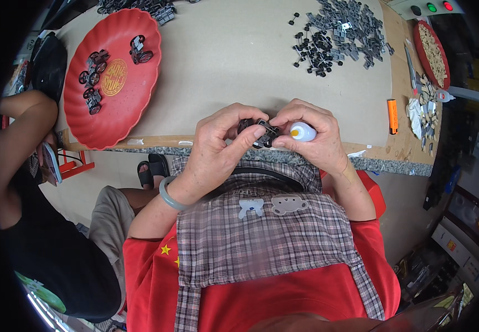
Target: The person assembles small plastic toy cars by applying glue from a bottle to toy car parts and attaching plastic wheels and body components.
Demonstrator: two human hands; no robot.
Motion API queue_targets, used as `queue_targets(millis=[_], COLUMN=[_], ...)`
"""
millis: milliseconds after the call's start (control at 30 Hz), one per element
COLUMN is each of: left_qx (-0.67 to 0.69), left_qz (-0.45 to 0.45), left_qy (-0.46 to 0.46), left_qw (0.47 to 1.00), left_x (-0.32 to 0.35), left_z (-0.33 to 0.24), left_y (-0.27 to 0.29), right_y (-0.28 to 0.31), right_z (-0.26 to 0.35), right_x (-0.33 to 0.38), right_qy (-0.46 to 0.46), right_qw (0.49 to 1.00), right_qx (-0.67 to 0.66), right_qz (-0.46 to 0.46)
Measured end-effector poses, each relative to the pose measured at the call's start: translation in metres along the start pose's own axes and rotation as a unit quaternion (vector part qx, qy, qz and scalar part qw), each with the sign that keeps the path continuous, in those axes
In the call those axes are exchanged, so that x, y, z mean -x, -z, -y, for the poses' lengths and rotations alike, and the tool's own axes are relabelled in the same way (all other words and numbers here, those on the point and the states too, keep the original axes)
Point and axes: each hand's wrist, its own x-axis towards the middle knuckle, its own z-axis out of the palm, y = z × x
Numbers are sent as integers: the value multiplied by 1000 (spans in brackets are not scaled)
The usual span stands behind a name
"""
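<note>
Near the table's front edge, my left hand (225, 133) closes on a small black toy vehicle (265, 134) with dark wheels, thumb on top of it. My right hand (315, 130) wraps round a small white squeeze bottle (303, 132) with a yellow tip. The right thumb and forefinger also touch the toy's right side. Parts of the toy are hidden behind my fingers. Left of my hands, a red scalloped tray (140, 102) holds several similar wheeled toys (93, 101).
Loose grey plastic parts (355, 33) and black wheel pairs (317, 52) lie in piles at the back right. An orange cutter-like tool (392, 117) and a red dish of tan bits (432, 52) are at the right. A person (51, 243) sits close on my left.
</note>
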Motion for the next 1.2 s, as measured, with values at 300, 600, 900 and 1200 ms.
queue_targets(millis=[300,600,900,1200], left_qx=[-172,-148,-257,26], left_qz=[12,6,-44,-80], left_qy=[-108,-88,-186,-10], left_qw=[979,985,947,996], left_x=[2,6,5,9], left_z=[-7,-6,-5,7], left_y=[-2,-8,-11,-14], right_y=[-4,3,-20,-12], right_z=[-20,-18,-16,-19], right_x=[6,4,9,5], right_qy=[-28,-104,-51,-102], right_qw=[986,953,969,928], right_qx=[-165,-276,-238,-357], right_qz=[19,71,-53,11])
